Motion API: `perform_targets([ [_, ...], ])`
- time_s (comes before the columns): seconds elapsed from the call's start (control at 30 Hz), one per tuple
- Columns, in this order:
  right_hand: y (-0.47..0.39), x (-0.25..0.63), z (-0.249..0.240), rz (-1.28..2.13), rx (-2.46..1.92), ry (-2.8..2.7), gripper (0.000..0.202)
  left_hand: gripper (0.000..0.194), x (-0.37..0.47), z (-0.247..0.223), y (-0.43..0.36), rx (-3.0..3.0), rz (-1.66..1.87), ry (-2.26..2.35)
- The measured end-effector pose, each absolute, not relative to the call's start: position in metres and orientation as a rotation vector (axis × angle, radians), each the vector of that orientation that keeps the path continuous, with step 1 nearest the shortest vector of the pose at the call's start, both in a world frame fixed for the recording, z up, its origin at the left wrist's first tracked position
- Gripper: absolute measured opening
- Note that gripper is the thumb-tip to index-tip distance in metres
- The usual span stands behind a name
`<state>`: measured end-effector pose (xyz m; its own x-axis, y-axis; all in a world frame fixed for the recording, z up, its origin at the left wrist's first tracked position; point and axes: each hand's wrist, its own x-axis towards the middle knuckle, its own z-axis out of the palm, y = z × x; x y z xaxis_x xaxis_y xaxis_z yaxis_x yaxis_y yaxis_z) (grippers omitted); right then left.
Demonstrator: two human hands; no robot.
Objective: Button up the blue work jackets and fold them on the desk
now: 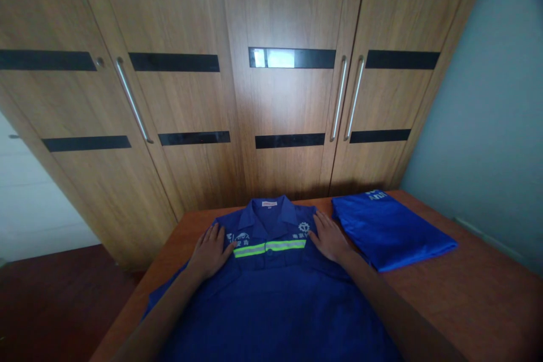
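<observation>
A dark blue work shirt (pixel 271 300) lies spread front side up on the table, its collar toward the cabinet. Across its chest runs a yellow-green and silver reflective strip, with white printed marks above it. My left hand (pixel 211 251) rests flat on the shoulder at the left, fingers stretched toward the collar side. On the opposite shoulder lies my right hand (pixel 331 236), also flat with fingers extended. Both sleeves are partly hidden by my forearms, and the lower part of the shirt runs out of view at the bottom.
A folded brighter blue garment (pixel 390 232) with pale lettering lies on the reddish-brown table (pixel 479 300) to the right. Behind the table stands a wooden cabinet (pixel 288 102) with metal handles and dark strips. A pale wall (pixel 487 124) borders the right side.
</observation>
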<state>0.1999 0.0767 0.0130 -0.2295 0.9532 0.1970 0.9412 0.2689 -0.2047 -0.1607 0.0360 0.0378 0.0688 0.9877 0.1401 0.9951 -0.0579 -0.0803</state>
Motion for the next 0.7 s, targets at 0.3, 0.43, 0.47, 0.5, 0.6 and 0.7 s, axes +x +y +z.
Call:
perform_targets([
  [0.3,0.084,0.207,-0.003,0.170,-1.771,-2.273,0.064,0.074,-0.167,0.033,0.045,-2.204,-0.141,-2.154],
  [0.43,0.099,0.210,0.001,0.314,-1.676,-2.114,0.063,0.067,-0.180,0.043,0.062,-2.268,-0.459,-2.249],
  [0.47,0.106,0.210,0.003,0.352,-1.666,-2.054,0.063,0.066,-0.186,0.047,0.069,-2.260,-0.525,-2.269],
  [0.5,0.113,0.211,0.006,0.381,-1.664,-1.999,0.061,0.065,-0.191,0.051,0.076,-2.240,-0.567,-2.299],
  [0.6,0.138,0.215,0.016,0.432,-1.695,-1.896,0.054,0.064,-0.209,0.063,0.096,-2.193,-0.612,-2.441],
  [0.7,0.160,0.220,0.025,0.546,-1.720,-1.839,0.047,0.057,-0.221,0.073,0.112,-2.228,-0.676,-2.608],
])
